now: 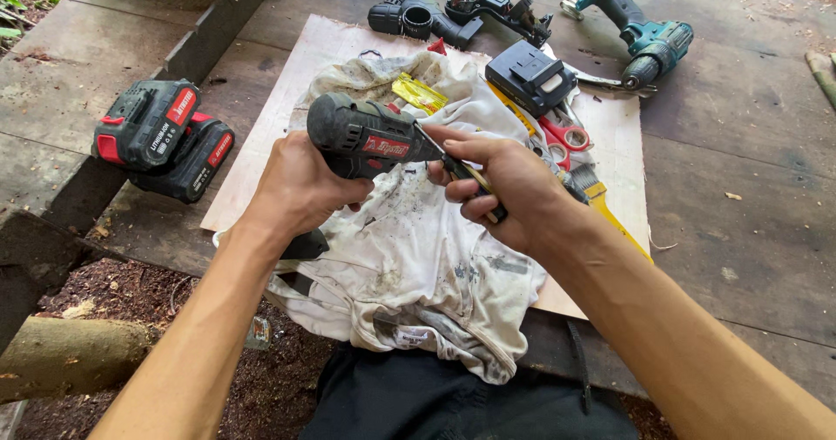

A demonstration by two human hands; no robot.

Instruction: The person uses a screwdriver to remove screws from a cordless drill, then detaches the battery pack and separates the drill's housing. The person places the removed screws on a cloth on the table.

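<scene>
My left hand (300, 186) grips a black cordless drill body (366, 135) with a red label, holding it over a dirty white cloth (418, 257). My right hand (505, 183) holds a thin dark tool (475, 183) with a yellowish shaft, its tip set against the drill's front end. Both hands hover above the cloth, which lies on a pale plywood sheet (261, 161).
Two black-and-red battery packs (165, 139) lie at the left. A black battery (531, 76), red scissors (566, 135), a paintbrush (601, 198), a teal drill (640, 39) and black drill parts (453, 9) lie behind. A yellow sachet (418, 93) rests on the cloth.
</scene>
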